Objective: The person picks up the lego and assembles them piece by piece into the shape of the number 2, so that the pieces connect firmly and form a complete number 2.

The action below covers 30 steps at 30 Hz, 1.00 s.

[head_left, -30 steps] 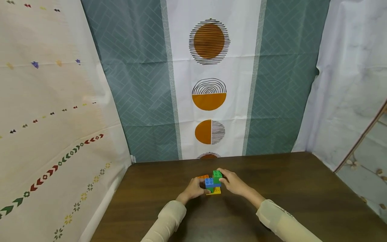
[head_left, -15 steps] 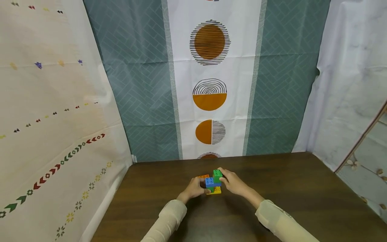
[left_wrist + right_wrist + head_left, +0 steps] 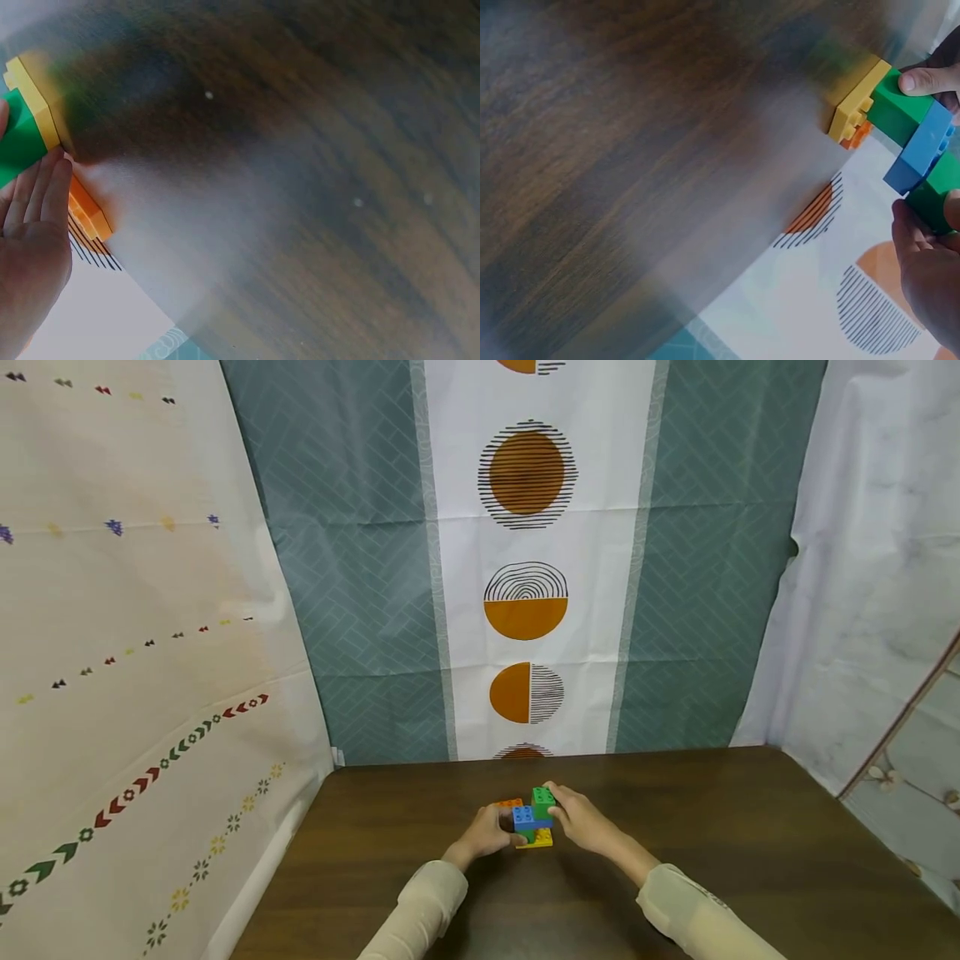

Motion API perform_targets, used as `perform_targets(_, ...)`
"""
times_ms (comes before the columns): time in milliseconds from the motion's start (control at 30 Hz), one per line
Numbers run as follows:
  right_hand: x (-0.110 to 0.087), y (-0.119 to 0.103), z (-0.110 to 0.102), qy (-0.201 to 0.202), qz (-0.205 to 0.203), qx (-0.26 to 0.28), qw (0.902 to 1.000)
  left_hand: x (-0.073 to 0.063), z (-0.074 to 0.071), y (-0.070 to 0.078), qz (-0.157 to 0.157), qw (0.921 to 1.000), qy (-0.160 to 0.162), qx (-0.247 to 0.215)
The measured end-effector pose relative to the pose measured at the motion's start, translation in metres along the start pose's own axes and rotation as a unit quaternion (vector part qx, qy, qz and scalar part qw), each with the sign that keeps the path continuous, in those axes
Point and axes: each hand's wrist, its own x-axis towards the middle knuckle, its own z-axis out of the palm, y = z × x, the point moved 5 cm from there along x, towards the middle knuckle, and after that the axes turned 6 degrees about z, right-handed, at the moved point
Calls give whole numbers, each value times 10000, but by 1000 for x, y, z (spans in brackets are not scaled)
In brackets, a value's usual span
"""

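Toy building bricks are stacked on the table. At the bottom lies a flat yellow brick (image 3: 544, 839), and on it stands a green brick (image 3: 897, 111). Across that sits a blue brick (image 3: 522, 815), with a second green brick (image 3: 543, 799) at the right end of its top. My left hand (image 3: 484, 833) grips the lower green brick from the left, its thumb on the side in the right wrist view. From the right, my right hand (image 3: 587, 821) pinches the upper green brick between thumb and fingers. An orange brick (image 3: 512, 803) lies behind the stack, partly hidden by the left hand.
The dark wooden table (image 3: 675, 827) reaches back to a patterned green and white curtain (image 3: 360, 610). A cream cloth (image 3: 150, 693) hangs along the left side and a pale floral cloth (image 3: 885, 627) along the right.
The head view has tilted slightly, so everything sits a little lower and further right in it. Both hands keep their grip, and the bricks stay in the same arrangement.
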Motion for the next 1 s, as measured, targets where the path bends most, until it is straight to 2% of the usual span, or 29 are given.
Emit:
perform_targets(267, 3, -3, -6, -5, -56, -319, 9995, 3, -3, 6, 102, 9999, 22, -99)
perform_targets(633, 9, -6, -2, -82, 45, -491, 9987, 5, -6, -2, -13, 10000, 83, -2)
perform_targets(1000, 16, -7, -3, 88, 59, -586, 9982, 10, -12, -3, -26, 9999, 165, -4)
